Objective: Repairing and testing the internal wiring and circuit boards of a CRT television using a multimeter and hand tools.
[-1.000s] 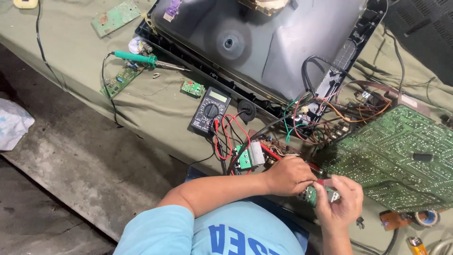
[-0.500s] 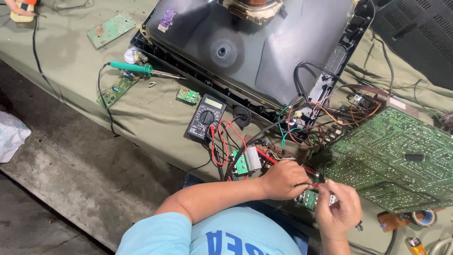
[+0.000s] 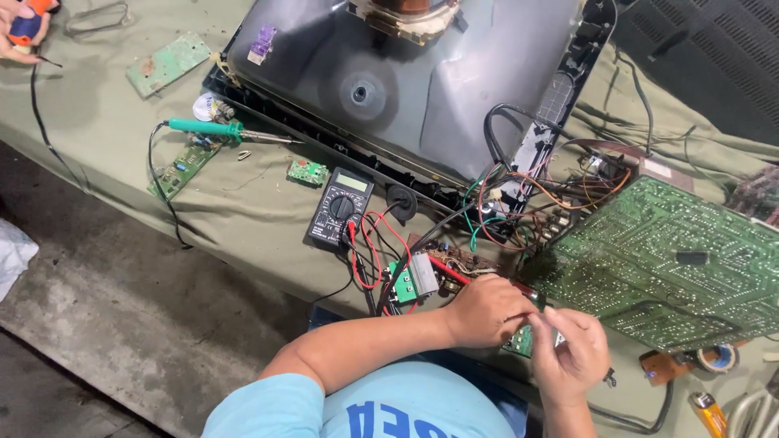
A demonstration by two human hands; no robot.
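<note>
An olive cloth [image 3: 243,203] covers the workbench, which is crowded with opened electronics: a picture tube [image 3: 406,81] lying face down, a multimeter [image 3: 339,208] with red and black leads, and a green-handled soldering iron [image 3: 213,129] resting further off. At the near edge the left hand [image 3: 484,308] is curled shut with a red probe [image 3: 448,271] running out from under its fingers, and the right hand [image 3: 572,350] pinches its fingertips together over a small green board [image 3: 519,341] that sits between the two hands, just below the large circuit board [image 3: 673,259] (what the right fingertips grip is too small to tell). The probe tip, hidden by the fingers, could slip off its point and bridge neighbouring solder joints, since both hands crowd the same spot. The tangle of wires [image 3: 535,195] beside the wrists could also snag and drag the little board.
</note>
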